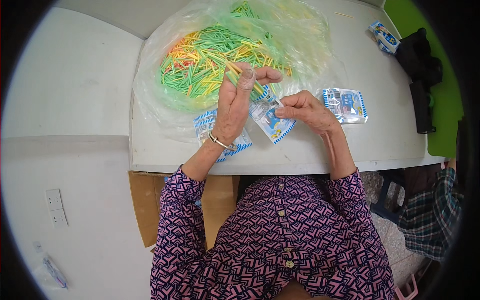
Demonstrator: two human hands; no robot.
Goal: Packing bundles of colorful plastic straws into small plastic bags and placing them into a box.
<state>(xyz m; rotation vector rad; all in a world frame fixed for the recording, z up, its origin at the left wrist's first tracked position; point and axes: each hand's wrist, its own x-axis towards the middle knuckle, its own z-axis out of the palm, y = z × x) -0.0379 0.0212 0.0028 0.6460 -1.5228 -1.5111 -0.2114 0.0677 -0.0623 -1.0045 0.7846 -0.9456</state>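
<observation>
My left hand [235, 107] is closed around a small bunch of thin green and yellow sticks [258, 89], with the thumb pressed over them. The lower ends of the sticks are at the top of a blue-and-white plastic packet [272, 124]; whether they are inside its mouth I cannot tell. My right hand [310, 112] pinches that packet by its right edge between thumb and fingers. Under my left wrist lie several similar packets [242, 142], partly hidden by the hand. Beyond both hands, a heap of green, yellow and orange sticks [200, 75] fills a large clear plastic bag [305, 45].
Right of my right hand lie more flat packets [345, 105]. A crumpled packet [384, 37] and a black object [420, 60] stand by the green partition [447, 30]. A cardboard box [220, 200] sits below the table edge. Another person's plaid clothing [432, 215] shows at right.
</observation>
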